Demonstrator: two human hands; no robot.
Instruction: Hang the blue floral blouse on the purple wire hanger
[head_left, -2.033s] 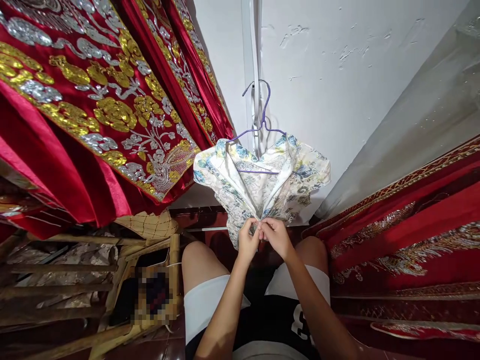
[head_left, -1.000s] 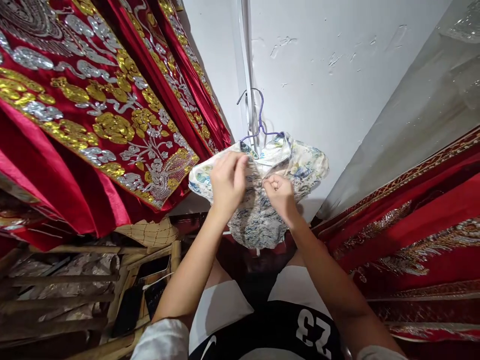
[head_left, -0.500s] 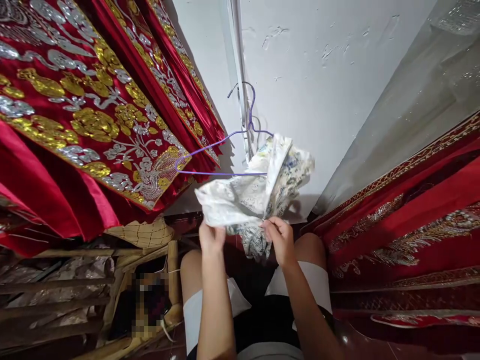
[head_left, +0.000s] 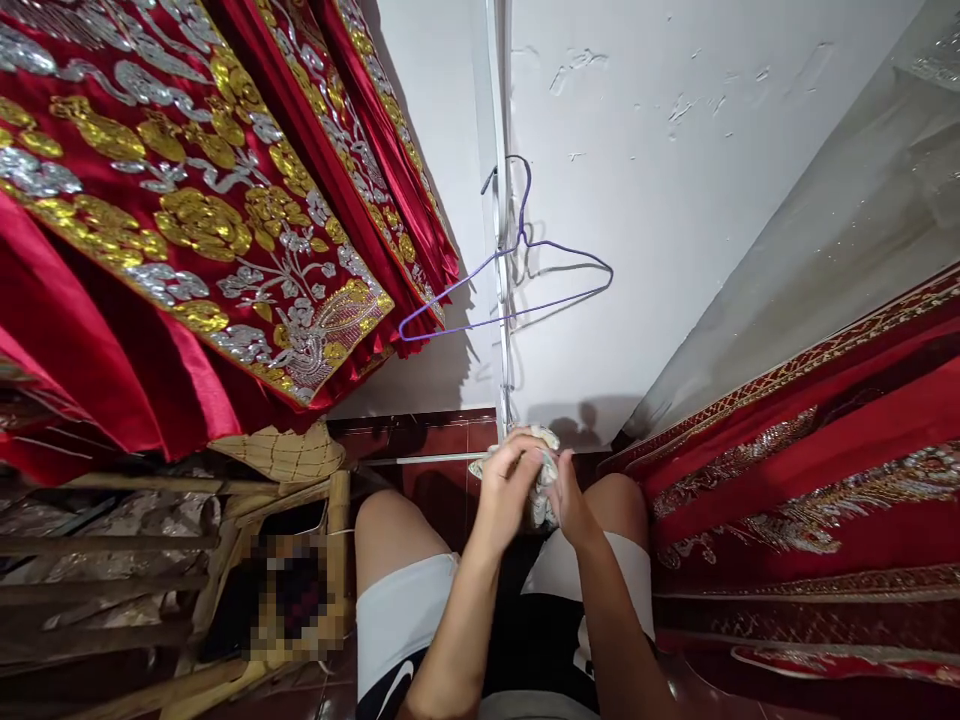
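Pale cloth (head_left: 546, 508) bunched small, just below ctr of frame.
From my end: L hand (head_left: 504, 488) has fingers curled in, gripping it; R hand (head_left: 574, 505) lies against its other side, thumb up, can't tell if pinching. I'd hold firm w/ L, ease folds out w/ R a bit at a time, no yanking; prob. thin stuff that creases easily. Looks soft, crumpled, faint pattern, mostly hidden. Hanger (head_left: 523, 236), upper ctr: slim purple, wide triangle, curved hook, bare, shadow on smooth white wall (head_left: 637, 220) w/ flaky marks. Red drape (head_left: 202, 225), upper left: satiny, dense gold + silver sequin motifs. Red fabric (head_left: 855, 420), right edge: sparkly trim.
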